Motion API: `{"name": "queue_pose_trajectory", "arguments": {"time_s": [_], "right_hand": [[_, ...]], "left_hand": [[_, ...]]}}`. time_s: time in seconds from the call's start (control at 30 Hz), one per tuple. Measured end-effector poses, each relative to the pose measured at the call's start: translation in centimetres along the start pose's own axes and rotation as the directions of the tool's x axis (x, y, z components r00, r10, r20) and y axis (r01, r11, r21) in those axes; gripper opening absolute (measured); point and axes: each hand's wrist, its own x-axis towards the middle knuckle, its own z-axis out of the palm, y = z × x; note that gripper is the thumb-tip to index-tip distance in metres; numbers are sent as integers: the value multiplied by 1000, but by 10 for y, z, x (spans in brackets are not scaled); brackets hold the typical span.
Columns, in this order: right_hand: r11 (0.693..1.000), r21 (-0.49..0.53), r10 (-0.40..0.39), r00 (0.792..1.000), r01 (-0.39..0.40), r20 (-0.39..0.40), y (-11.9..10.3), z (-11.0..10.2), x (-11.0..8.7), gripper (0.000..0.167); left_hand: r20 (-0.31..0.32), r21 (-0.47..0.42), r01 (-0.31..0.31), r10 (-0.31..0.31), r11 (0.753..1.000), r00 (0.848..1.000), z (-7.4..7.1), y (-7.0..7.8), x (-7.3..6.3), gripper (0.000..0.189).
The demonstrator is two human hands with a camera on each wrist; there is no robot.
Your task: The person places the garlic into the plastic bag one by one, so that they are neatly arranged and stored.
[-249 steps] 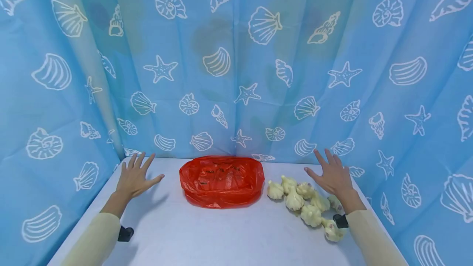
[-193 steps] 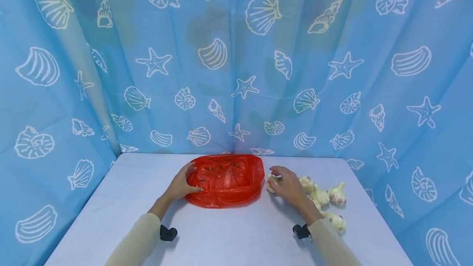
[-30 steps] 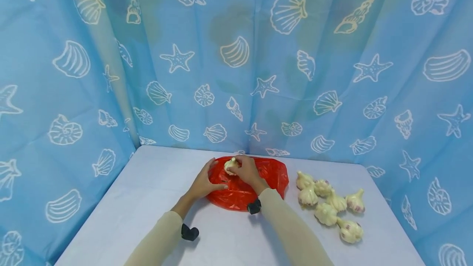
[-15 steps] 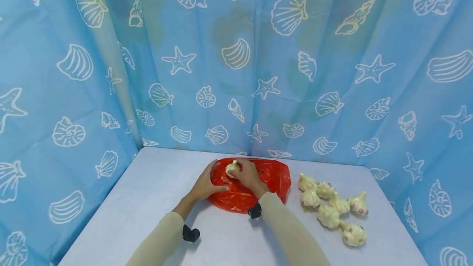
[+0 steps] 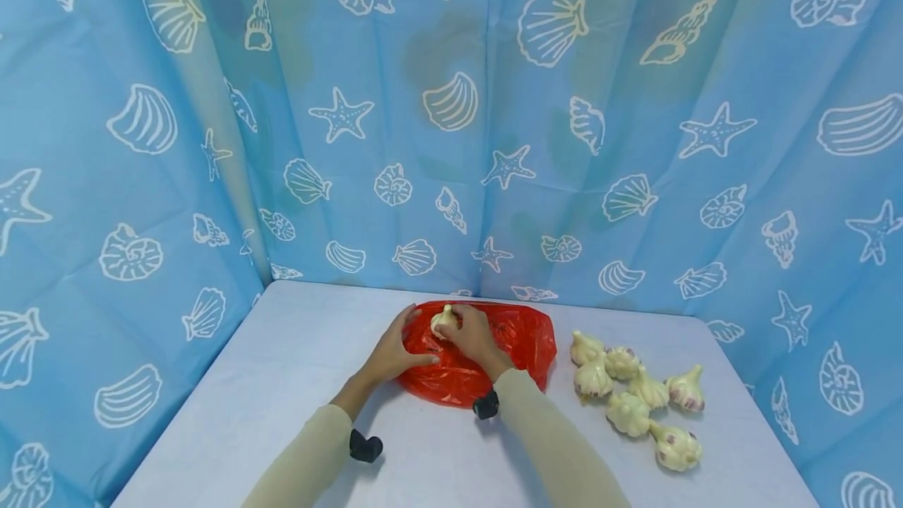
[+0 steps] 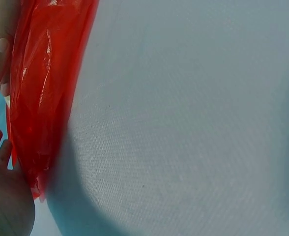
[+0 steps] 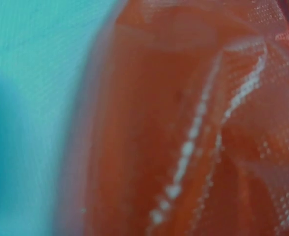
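A bag-like red plastic container (image 5: 518, 335) lies on the table near its back edge. My left hand (image 5: 386, 353) holds its left end, fingers at the back and thumb over the front side. The left wrist view shows that hand (image 6: 7, 196) against the red plastic (image 6: 46, 83). My right hand (image 5: 474, 335) pinches a pale garlic bulb (image 5: 443, 323) at the left part of the container. How deep the bulb sits is unclear. Blurred red plastic (image 7: 149, 123) fills much of the right wrist view, without the hand.
Several more garlic bulbs (image 5: 628, 414) lie loosely grouped on the white table (image 5: 282, 382), right of the container. A blue curtain (image 5: 381, 132) with white shell prints encloses the back and both sides.
From spread hands over the table, the left went to the container and the right carried a garlic bulb left into it. Over the last second hands and bulb barely moved.
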Motion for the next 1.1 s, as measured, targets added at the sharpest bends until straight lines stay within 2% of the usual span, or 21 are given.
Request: {"name": "queue_pose_trajectory", "arguments": {"time_s": [0.47, 0.83, 1.1], "right_hand": [[998, 61, 1, 1000, 0, -13, -4, -6, 2, 54], [999, 47, 27, 999, -26, -21, 2, -7, -2, 53], [998, 63, -1, 999, 3, -34, -5, -20, 1, 51]], "left_hand": [[3, 5, 3, -3, 1000, 1000, 1, 4, 1, 109], [12, -1, 25, -25, 1000, 1000, 2, 4, -2, 106], [6, -14, 21, -21, 1000, 1000, -1, 4, 0, 110]]}}
